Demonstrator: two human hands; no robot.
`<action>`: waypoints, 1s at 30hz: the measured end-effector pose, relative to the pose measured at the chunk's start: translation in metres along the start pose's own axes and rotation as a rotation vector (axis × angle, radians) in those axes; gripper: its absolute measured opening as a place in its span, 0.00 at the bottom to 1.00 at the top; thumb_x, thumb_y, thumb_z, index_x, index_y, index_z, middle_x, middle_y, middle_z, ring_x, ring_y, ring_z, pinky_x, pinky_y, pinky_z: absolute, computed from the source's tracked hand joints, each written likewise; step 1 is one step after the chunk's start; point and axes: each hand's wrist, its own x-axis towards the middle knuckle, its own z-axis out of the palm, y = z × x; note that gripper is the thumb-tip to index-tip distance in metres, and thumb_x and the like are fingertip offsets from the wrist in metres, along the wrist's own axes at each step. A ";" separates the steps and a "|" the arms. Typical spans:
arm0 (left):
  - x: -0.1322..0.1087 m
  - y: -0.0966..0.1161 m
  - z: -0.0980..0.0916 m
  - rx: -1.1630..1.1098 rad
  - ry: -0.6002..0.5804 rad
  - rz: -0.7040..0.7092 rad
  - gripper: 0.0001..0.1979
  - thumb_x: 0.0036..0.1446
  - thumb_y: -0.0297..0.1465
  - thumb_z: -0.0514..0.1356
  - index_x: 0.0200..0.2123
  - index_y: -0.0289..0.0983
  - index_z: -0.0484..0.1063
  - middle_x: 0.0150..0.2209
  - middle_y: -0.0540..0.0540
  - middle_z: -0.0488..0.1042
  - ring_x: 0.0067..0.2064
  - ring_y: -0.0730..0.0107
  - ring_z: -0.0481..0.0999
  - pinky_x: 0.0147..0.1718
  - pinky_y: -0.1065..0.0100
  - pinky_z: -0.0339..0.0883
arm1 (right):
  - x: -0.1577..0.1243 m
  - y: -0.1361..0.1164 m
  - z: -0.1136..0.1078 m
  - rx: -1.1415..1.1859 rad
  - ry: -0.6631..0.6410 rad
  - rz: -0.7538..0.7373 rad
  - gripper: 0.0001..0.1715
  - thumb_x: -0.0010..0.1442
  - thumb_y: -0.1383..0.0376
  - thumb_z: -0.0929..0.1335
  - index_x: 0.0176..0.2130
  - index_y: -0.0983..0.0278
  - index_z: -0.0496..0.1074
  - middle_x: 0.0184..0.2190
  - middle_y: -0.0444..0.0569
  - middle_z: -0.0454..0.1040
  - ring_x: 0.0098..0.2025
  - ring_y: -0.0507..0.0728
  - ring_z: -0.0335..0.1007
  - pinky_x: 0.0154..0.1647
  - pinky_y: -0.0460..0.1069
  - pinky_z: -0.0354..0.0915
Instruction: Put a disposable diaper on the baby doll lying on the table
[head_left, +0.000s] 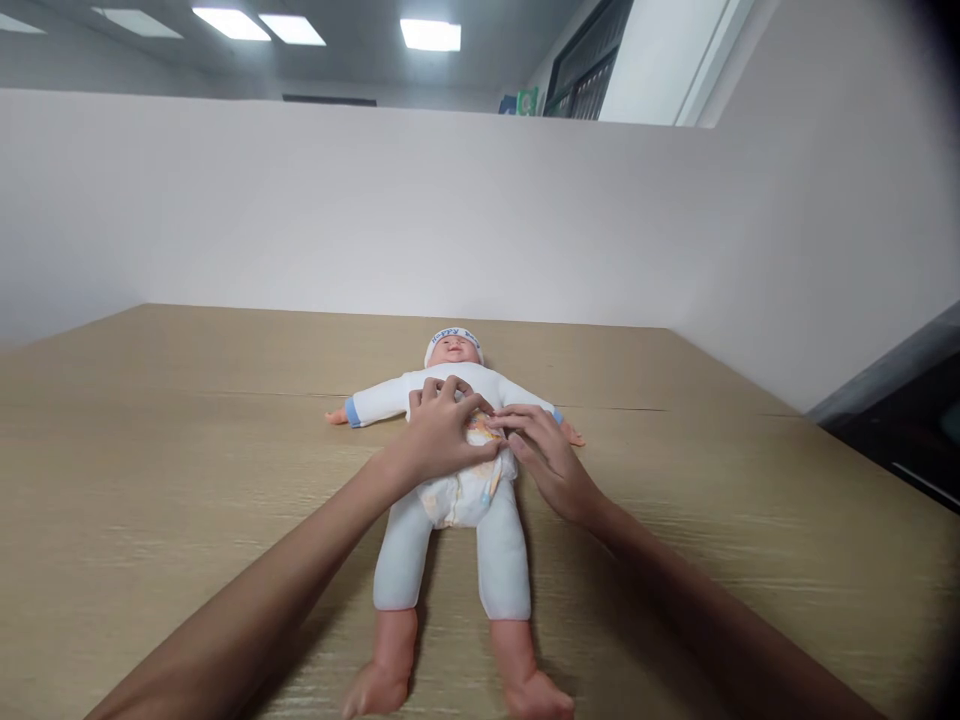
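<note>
A baby doll (450,540) in a white suit and white cap lies on its back on the wooden table (187,450), head away from me and bare feet toward me. A printed diaper (461,495) is wrapped around its hips. My left hand (442,430) rests on the doll's belly with fingers curled over the diaper's top edge. My right hand (544,455) presses on the diaper's waist from the right side, its fingertips pinched on the waistband next to the left hand.
A white partition wall (375,200) stands along the table's far edge and right side. A dark surface (907,420) shows at the far right past the table's edge. Bare tabletop lies on both sides of the doll.
</note>
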 end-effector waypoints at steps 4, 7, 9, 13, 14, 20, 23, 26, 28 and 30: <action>-0.001 -0.001 0.001 -0.011 -0.011 -0.005 0.21 0.58 0.50 0.71 0.53 0.52 0.81 0.57 0.42 0.73 0.60 0.39 0.66 0.58 0.38 0.62 | -0.018 0.003 -0.006 -0.081 -0.139 -0.211 0.30 0.80 0.54 0.59 0.75 0.53 0.65 0.74 0.50 0.68 0.77 0.66 0.60 0.78 0.65 0.55; 0.001 -0.002 -0.004 -0.052 -0.043 0.001 0.28 0.57 0.53 0.71 0.59 0.52 0.78 0.59 0.41 0.74 0.62 0.37 0.66 0.60 0.36 0.61 | -0.018 0.008 -0.008 -0.110 -0.127 -0.229 0.32 0.80 0.51 0.56 0.75 0.54 0.66 0.74 0.50 0.69 0.77 0.67 0.59 0.79 0.67 0.54; 0.003 -0.006 -0.011 -0.161 -0.059 0.003 0.33 0.59 0.56 0.70 0.63 0.49 0.74 0.60 0.41 0.75 0.63 0.38 0.67 0.61 0.37 0.62 | -0.015 0.017 -0.011 -0.127 -0.008 -0.146 0.31 0.80 0.50 0.56 0.71 0.54 0.70 0.69 0.52 0.74 0.73 0.68 0.66 0.76 0.66 0.58; 0.003 -0.037 -0.028 -0.388 0.075 -0.023 0.26 0.71 0.51 0.58 0.64 0.45 0.72 0.62 0.40 0.74 0.61 0.50 0.73 0.61 0.49 0.67 | -0.009 0.052 -0.026 -0.261 0.296 0.074 0.29 0.76 0.49 0.64 0.68 0.57 0.72 0.63 0.57 0.77 0.65 0.68 0.71 0.70 0.66 0.64; 0.000 -0.051 -0.031 -0.336 0.159 -0.047 0.25 0.72 0.50 0.57 0.64 0.44 0.72 0.63 0.39 0.74 0.62 0.50 0.73 0.63 0.48 0.66 | -0.008 0.062 -0.031 -0.296 0.317 0.090 0.30 0.75 0.48 0.66 0.68 0.58 0.72 0.64 0.58 0.77 0.65 0.69 0.71 0.70 0.67 0.63; -0.039 -0.150 -0.030 0.082 0.285 -0.382 0.28 0.71 0.53 0.53 0.59 0.38 0.75 0.62 0.33 0.74 0.65 0.38 0.70 0.67 0.41 0.59 | -0.005 0.094 -0.047 -0.346 0.153 0.116 0.32 0.73 0.47 0.67 0.65 0.62 0.73 0.60 0.61 0.80 0.61 0.70 0.75 0.66 0.66 0.67; -0.052 -0.171 -0.027 0.068 0.158 -0.397 0.31 0.70 0.55 0.51 0.56 0.36 0.76 0.58 0.33 0.79 0.59 0.41 0.74 0.63 0.47 0.64 | -0.004 0.093 -0.045 -0.353 0.124 0.123 0.32 0.72 0.46 0.67 0.63 0.63 0.75 0.58 0.61 0.81 0.59 0.70 0.76 0.64 0.65 0.68; -0.052 -0.164 -0.025 0.052 0.080 -0.375 0.31 0.70 0.57 0.49 0.51 0.37 0.76 0.53 0.34 0.82 0.54 0.44 0.77 0.57 0.52 0.67 | -0.003 0.085 -0.040 -0.335 0.139 0.152 0.32 0.71 0.45 0.67 0.62 0.63 0.76 0.56 0.61 0.81 0.56 0.70 0.77 0.61 0.64 0.69; -0.049 -0.149 -0.022 -0.019 0.017 -0.361 0.32 0.70 0.59 0.46 0.45 0.39 0.76 0.47 0.36 0.83 0.49 0.46 0.79 0.51 0.54 0.68 | -0.002 0.077 -0.031 -0.285 0.112 0.194 0.31 0.70 0.44 0.67 0.58 0.62 0.78 0.51 0.58 0.82 0.51 0.68 0.77 0.57 0.62 0.70; -0.048 -0.129 -0.018 -0.182 -0.068 -0.355 0.32 0.70 0.61 0.45 0.38 0.41 0.72 0.39 0.41 0.82 0.42 0.50 0.79 0.44 0.58 0.68 | 0.001 0.067 -0.015 -0.198 0.081 0.250 0.28 0.70 0.42 0.67 0.50 0.61 0.81 0.44 0.54 0.82 0.46 0.65 0.77 0.54 0.59 0.71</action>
